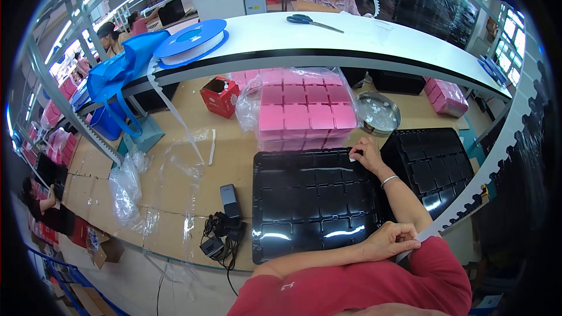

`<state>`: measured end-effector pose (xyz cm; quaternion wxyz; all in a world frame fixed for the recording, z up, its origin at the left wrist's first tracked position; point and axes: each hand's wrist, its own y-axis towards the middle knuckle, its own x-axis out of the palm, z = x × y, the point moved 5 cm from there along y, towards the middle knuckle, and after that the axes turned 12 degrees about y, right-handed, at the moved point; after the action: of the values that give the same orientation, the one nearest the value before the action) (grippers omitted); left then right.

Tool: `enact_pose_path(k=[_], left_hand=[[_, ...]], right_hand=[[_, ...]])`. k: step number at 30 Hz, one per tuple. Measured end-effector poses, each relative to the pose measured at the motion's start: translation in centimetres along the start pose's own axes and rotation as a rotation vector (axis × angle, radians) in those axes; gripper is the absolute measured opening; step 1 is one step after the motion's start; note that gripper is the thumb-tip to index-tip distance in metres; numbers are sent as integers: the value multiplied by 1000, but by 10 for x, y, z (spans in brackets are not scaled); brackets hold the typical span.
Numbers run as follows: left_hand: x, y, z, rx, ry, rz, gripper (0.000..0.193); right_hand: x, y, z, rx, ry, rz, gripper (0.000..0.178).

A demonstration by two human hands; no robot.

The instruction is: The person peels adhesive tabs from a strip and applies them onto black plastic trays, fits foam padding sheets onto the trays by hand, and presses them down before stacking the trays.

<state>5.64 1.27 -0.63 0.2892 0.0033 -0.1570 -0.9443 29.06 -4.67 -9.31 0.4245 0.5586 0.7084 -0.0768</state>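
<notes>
A black plastic blister tray (310,199) with a grid of shallow compartments lies in front of me. My right hand (369,155), with a bracelet at the wrist, is at the tray's far right corner, its fingers pinched on a small white piece (352,159). Lower down, my left hand (391,241) reaches across my body to the right, closed on the end of a white strip (410,248). That strip rises to the upper right and shows a notched dark edge. Beside the tray on the right stands a stack of black trays (430,164).
Behind the tray sit wrapped pink trays (307,108), a round metal tin (378,112) and a red box (220,97). Left are a black handheld device (230,201), cables and clear plastic (126,187). The white shelf (257,32) bears scissors (314,23) and a blue reel (190,41); a person sits beyond.
</notes>
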Motion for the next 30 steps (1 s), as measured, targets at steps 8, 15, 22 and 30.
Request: enact_pose_path(k=[8,15,22,30], left_hand=[[7,-19,0,-44,22,114,14],[-13,-15,4,36,191,342,11],[-3,-10,14,70,265,356,12],[8,1,9,37,188,487,13]], right_hand=[[-25,-14,-57,-165,-110,222,8],[-55,-69,-84,94,341,366,8],[-130,-226,-151,492,270,419,13],[-156,-331,-170,618,-228,369,21]])
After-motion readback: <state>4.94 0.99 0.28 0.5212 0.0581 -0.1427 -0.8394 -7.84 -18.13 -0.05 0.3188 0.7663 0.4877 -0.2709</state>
